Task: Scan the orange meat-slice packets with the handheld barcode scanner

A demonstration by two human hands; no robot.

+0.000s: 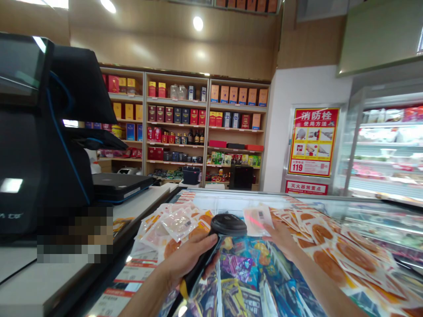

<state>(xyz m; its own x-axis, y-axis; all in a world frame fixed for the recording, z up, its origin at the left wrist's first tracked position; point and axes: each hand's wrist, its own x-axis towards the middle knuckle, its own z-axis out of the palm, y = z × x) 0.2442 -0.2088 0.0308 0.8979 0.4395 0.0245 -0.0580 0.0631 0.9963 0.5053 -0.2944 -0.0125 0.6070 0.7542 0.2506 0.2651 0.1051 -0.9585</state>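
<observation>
My left hand (187, 259) is wrapped around the handle of a black barcode scanner (228, 225), its head pointing away from me. A red line of light falls on a flat pale packet (256, 221) with a barcode, just right of the scanner head. That packet's lower right edge is in the fingers of my right hand (280, 237). To the left lies a loose pile of clear flat packets (178, 222). Overlapping packets with round orange-brown contents (353, 255) spread over the glass to the right.
Beneath is a glass-topped freezer (211, 200) holding colourful wrapped goods (238, 266). A black checkout terminal (39, 132) stands on the white counter (62, 281) at left. Shelves of boxes (176, 114) line the back wall; a lit display fridge (390, 149) is at right.
</observation>
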